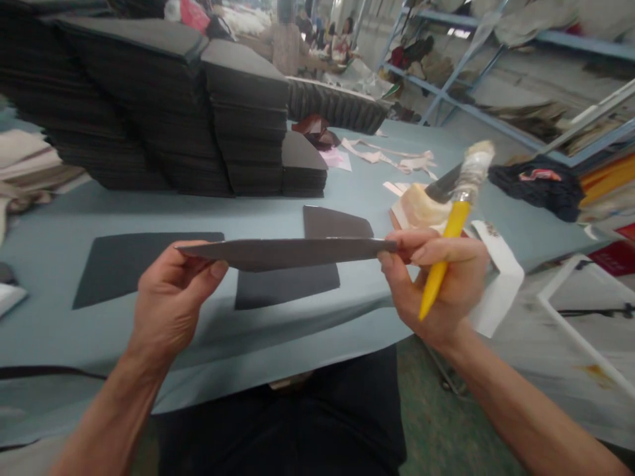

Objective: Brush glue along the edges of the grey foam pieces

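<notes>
Both of my hands hold a dark grey flat piece (292, 252) level above the table, seen almost edge-on. My left hand (173, 291) pinches its left end between thumb and fingers. My right hand (436, 277) pinches its right end and also grips a yellow-handled brush (454, 228), whose wrapped bristle end points up and away. Below the held piece, two more dark grey pieces (285, 284) (133, 264) lie flat on the pale blue table (297, 205).
Tall stacks of dark grey pieces (163, 99) fill the table's back left. A cream glue pot (421, 208) and white paper strip (501, 271) sit at the right edge. Fabric scraps (391, 158) lie further back. Blue shelving (496, 79) and people stand beyond.
</notes>
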